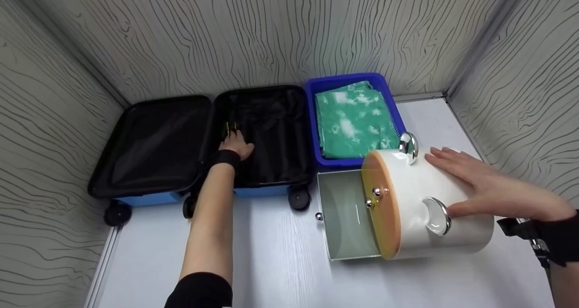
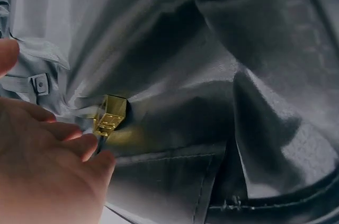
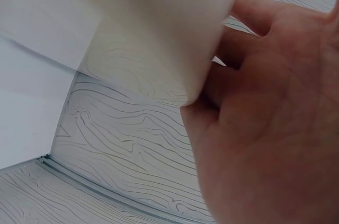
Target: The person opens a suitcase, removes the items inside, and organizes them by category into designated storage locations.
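My left hand point(image 1: 236, 145) reaches down into the right half of an open black-lined suitcase point(image 1: 280, 163). Just beyond its fingertips lies a small translucent yellow piece point(image 2: 110, 114) on the dark lining; whether they touch cannot be told. The fingers look extended in the left wrist view. On the right, my right hand point(image 1: 486, 186) rests with spread fingers on the curved white side of a rounded drawer box point(image 1: 416, 199) with an orange front. Its clear drawer point(image 1: 348, 217) is pulled out to the left. In the right wrist view, the fingers lie against the white wall.
A blue basket point(image 1: 312, 118) holding folded green-and-white tie-dye cloth point(image 1: 353, 118) stands between the suitcase and the back wall's right part. The suitcase's other half point(image 1: 158, 140) lies open at left. Wood-grain panels point(image 1: 253, 32) enclose the white table point(image 1: 271, 262).
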### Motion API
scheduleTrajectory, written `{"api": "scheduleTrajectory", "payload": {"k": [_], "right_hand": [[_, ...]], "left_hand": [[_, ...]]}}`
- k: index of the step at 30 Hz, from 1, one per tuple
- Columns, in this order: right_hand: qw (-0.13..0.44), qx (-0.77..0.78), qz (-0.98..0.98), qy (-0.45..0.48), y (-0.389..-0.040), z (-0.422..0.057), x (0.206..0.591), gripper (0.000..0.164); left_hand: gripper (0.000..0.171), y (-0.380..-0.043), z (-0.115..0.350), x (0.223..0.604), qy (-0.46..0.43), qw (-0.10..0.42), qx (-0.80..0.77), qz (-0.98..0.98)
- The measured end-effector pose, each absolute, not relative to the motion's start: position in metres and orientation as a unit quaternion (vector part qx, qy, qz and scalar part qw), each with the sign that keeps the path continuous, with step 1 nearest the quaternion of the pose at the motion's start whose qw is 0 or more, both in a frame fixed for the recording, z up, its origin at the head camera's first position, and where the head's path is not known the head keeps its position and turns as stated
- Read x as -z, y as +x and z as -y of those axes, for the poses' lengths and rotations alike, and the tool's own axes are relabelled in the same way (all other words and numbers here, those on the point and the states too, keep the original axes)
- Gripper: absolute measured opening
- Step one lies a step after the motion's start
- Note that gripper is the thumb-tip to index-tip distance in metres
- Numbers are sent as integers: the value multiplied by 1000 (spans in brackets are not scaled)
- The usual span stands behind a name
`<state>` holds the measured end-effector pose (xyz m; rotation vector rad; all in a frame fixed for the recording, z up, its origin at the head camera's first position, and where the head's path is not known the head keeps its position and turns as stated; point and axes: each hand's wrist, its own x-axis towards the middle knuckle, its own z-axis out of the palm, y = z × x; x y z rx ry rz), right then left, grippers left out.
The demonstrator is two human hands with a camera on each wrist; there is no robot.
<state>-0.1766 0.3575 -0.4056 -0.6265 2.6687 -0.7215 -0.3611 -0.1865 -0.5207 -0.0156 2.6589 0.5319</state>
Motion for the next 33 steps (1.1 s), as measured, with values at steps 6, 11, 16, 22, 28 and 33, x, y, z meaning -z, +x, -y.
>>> {"api": "scheduleTrajectory", "payload": {"k": [6, 11, 16, 22, 28, 33], "right_hand": [[141, 247, -935, -212, -169, -363, 407, 111], [135, 245, -936, -212, -164, -365, 410, 110], [134, 243, -938, -210, -161, -365, 409, 110], [139, 243, -938, -204, -163, -363, 403, 109], [137, 234, -940, -205, -168, -357, 399, 108], [135, 229, -939, -218, -171, -353, 397, 107]], "left_hand": [[78, -371, 179, 520, -15, 231, -208, -950], [80, -378, 180, 525, -14, 236, -210, -949], [84, -384, 181, 528, -25, 244, -216, -945], [97, -407, 192, 546, -34, 264, -220, -939], [107, -462, 222, 617, -34, 284, -175, -942], [93, -434, 213, 575, -42, 298, -189, -935]]}}
